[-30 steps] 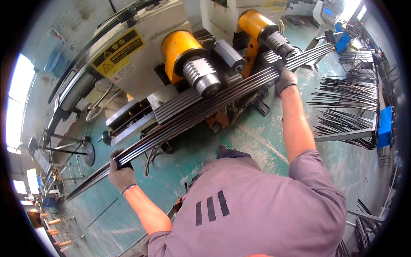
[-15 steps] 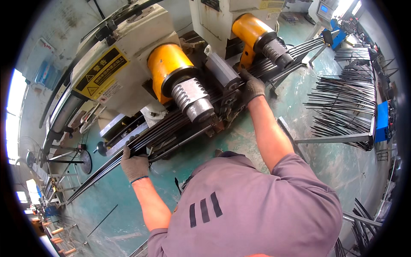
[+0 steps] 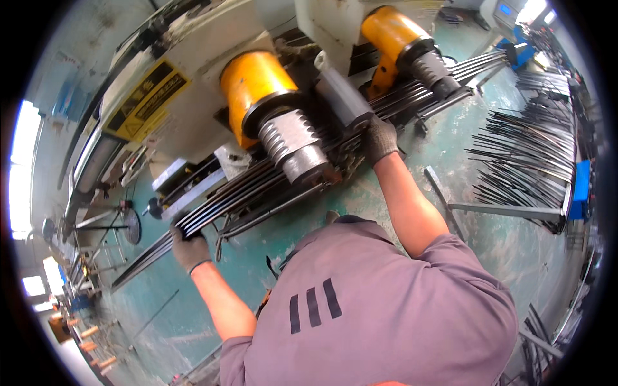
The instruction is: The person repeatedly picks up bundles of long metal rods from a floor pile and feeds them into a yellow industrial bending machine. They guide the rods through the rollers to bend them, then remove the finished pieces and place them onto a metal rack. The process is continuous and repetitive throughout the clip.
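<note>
A bundle of long, thin metal rods (image 3: 241, 191) runs slantwise across the machine, from lower left to upper right. Toward its left end my left hand (image 3: 190, 251), in a grey-brown knit glove, is closed around the rods. My right hand (image 3: 381, 141), gloved alike, is closed on the bundle farther right, just below the end of a grey metal block (image 3: 342, 96); the block and the rods partly hide its fingers. Between my hands a yellow cylinder (image 3: 257, 80) with a ridged steel end (image 3: 290, 141) juts over the rods. A second yellow cylinder (image 3: 394, 32) stands beyond my right hand.
A rack (image 3: 508, 210) of many dark rods stands to the right, with a blue box (image 3: 580, 186) at its end. A yellow-and-black warning label (image 3: 145, 100) is on the machine housing. Green floor (image 3: 270, 241) shows below the bundle. A loose rod (image 3: 156, 314) lies at lower left.
My left hand has slid outward to the left, and a support hook now shows beside it. My right hand has come slightly nearer me relative to the machine. The whole view has shifted a little.
</note>
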Available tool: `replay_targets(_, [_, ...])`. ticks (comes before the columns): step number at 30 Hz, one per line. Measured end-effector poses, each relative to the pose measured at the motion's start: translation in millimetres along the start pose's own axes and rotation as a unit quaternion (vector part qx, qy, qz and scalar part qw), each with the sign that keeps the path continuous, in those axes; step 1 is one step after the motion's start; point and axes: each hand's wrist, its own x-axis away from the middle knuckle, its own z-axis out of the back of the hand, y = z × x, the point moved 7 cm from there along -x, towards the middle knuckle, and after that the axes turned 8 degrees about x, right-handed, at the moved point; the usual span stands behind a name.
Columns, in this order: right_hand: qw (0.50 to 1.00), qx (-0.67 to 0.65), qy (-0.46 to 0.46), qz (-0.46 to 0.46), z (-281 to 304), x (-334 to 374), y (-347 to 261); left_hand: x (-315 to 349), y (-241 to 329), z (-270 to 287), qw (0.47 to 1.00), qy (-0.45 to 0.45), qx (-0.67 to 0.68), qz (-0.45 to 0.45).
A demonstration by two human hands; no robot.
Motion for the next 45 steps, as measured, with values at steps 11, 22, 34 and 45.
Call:
replay_targets(11, [0.995, -0.02, -0.061, 0.077, 59.1, -103.5, -13.7, 40.1, -25.4, -65.0, 0.993, 0.09, 0.067, 0.035])
replay_targets(22, [0.998, -0.02, -0.063, -0.019, 33.5, -40.5, 31.7, 44.5, -19.8, -42.0, 0.991, 0.048, 0.113, 0.052])
replay_targets(34, [0.95, 0.251, -0.078, 0.169, 75.0, -131.6, 14.1, 24.9, 93.1, 41.5, 0.968, 0.139, 0.185, -0.096])
replay_targets(45, [0.976, 0.007, 0.065, -0.207, 129.6, -22.7, 139.0, -43.4, 313.0, 223.2, 0.948, 0.22, 0.097, -0.207])
